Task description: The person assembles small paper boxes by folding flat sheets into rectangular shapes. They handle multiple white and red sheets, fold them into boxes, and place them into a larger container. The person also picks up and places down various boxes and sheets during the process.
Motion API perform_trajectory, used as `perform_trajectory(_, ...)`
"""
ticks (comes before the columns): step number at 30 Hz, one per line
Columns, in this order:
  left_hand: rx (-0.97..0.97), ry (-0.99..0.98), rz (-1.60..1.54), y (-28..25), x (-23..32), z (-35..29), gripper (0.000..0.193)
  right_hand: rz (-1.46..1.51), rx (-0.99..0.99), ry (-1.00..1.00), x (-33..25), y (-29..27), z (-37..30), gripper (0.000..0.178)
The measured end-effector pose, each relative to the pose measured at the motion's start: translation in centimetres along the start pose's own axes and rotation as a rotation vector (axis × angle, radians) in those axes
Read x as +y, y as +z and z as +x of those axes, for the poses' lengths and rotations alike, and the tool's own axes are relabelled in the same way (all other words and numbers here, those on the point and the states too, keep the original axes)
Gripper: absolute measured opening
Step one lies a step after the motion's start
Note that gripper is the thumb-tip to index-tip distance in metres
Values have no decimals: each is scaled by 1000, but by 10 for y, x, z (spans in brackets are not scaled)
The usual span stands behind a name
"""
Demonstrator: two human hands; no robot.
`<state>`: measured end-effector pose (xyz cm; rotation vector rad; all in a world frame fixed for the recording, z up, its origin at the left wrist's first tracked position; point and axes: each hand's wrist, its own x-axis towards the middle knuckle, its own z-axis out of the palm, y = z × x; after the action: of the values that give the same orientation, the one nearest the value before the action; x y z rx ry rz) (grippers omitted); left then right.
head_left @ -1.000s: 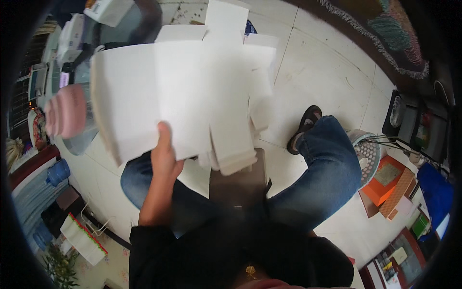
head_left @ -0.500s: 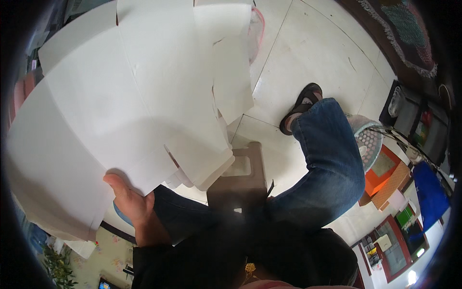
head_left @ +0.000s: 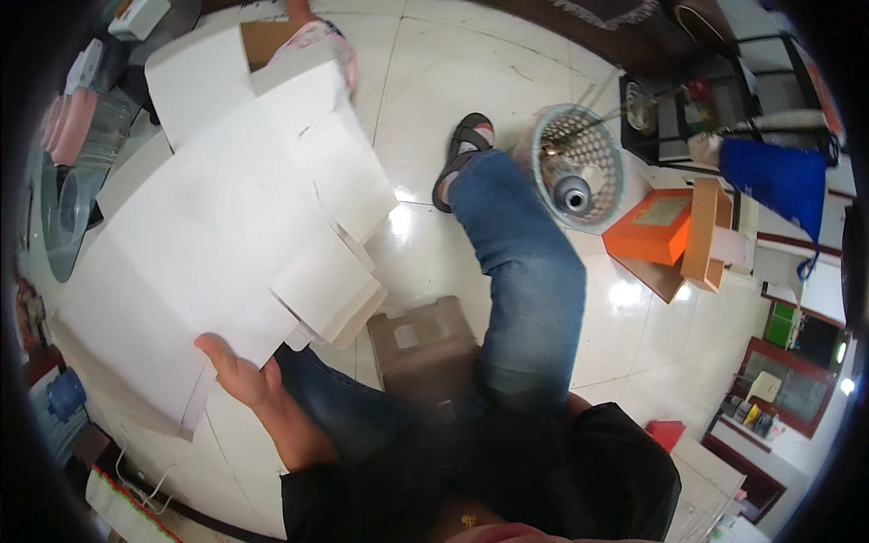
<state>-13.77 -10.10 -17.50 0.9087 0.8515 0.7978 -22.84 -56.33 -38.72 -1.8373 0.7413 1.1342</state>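
A large unfolded white cardboard box (head_left: pixel 213 217), with cut flaps and slots, spreads over the left half of the view. My left hand (head_left: pixel 237 369) grips its near edge, thumb on top of the sheet and the other fingers hidden beneath it. The board's brown side shows at a folded far flap. Of my right arm only a small patch of skin shows between the black sleeve and my jeans; the right hand is hidden behind my leg. A brown plastic stool (head_left: pixel 421 348) stands between my legs, close to the board's right flaps.
A perforated basket (head_left: pixel 620 172) holding a grey bottle stands right of my foot. Near it are an orange box (head_left: pixel 647 226) and a blue bag (head_left: pixel 774 176). Pink and clear containers (head_left: pixel 86 131) lie at the left. Skin and pink patterned cloth (head_left: pixel 326 50) show beyond the board.
The view has swung rightward, bringing the whole basket and orange box in. The cardboard appears lower and smaller, still in my left hand.
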Motion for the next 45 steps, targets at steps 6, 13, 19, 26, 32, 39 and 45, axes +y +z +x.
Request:
perform_trajectory(6, -113, 9, -133, 16, 12, -77, 61, -156, 65, -216, 53, -44, 16, 18)
perform_trajectory(13, -239, -123, -165, 10, 35, -137, 54, -863, 288, -873, 41, -71, 76, 18)
perform_trajectory(19, -363, -72, -230, 19, 45, -145, 57, -607, 408, -923, 14, -105, 113, 16)
perform_trajectory(26, -258, 1, -311, 14, 45, -143, 54, -539, 370, -830, 18, -132, 109, 13)
perform_trajectory(32, -143, 14, -352, -13, 45, -124, 51, -526, 295, -728, 22, -124, 102, 13)
perform_trajectory(39, -169, -44, -332, -29, 23, -117, 47, -439, 264, -650, 26, -125, 90, 13)
perform_trajectory(45, -298, -163, -283, 18, -20, -112, 46, -283, 280, -602, 26, -131, 95, 13)
